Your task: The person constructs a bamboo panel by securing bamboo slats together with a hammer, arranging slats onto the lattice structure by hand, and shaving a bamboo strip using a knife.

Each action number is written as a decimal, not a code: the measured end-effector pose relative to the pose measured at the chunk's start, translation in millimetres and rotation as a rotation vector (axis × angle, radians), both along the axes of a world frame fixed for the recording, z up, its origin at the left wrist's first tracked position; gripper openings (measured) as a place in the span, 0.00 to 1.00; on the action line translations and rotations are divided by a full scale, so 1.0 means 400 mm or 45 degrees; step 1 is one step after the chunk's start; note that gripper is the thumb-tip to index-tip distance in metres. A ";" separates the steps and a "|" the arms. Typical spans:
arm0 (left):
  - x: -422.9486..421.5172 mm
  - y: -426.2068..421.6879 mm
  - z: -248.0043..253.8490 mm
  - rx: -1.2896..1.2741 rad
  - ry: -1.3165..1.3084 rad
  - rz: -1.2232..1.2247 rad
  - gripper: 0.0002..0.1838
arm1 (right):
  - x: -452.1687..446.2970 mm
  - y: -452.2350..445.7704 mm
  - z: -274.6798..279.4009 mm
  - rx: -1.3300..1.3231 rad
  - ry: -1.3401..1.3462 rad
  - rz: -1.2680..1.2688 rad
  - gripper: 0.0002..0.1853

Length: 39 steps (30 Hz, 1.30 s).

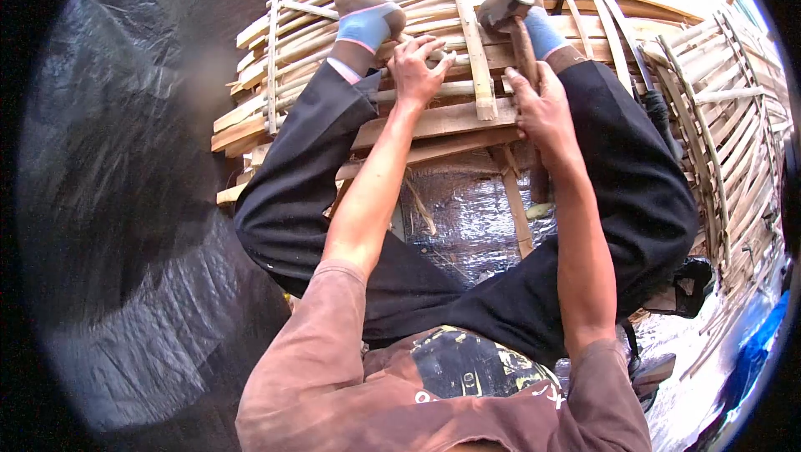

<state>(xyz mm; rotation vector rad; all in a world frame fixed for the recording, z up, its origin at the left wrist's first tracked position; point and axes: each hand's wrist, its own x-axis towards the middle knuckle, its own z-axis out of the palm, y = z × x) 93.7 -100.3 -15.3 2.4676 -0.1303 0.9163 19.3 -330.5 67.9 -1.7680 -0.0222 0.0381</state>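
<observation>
My right hand is wrapped around the wooden handle of a hammer. The hammer's dark metal head is at the far end, close to my right foot, and the handle's other end comes out below my fist. My left hand rests over the long wooden slats, with thumb and fingers bent together. Whatever is between those fingertips is too small to name. Just right of my left hand, a flat wooden crosspiece lies across the slats. Both my feet stand on the slatted frame.
Black plastic sheeting covers the left side. Silvery foil sheet lies between my legs. A long blade with a black-wrapped handle lies beside my right leg. More bound slats and a blue sheet are at the right.
</observation>
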 end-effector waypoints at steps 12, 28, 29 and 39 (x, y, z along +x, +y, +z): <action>-0.006 -0.010 -0.007 -0.219 0.060 0.007 0.15 | -0.033 0.138 -0.046 -0.297 -0.184 0.034 0.21; -0.016 -0.039 -0.004 -0.306 0.070 0.130 0.06 | -0.034 0.169 0.111 -0.326 -0.504 0.014 0.12; -0.017 -0.042 -0.006 -0.313 0.058 0.128 0.04 | -0.038 0.175 0.104 -0.283 -0.518 0.007 0.13; -0.076 -0.020 -0.022 -0.052 -0.095 0.152 0.52 | -0.023 0.157 0.085 -0.425 -0.490 -0.003 0.14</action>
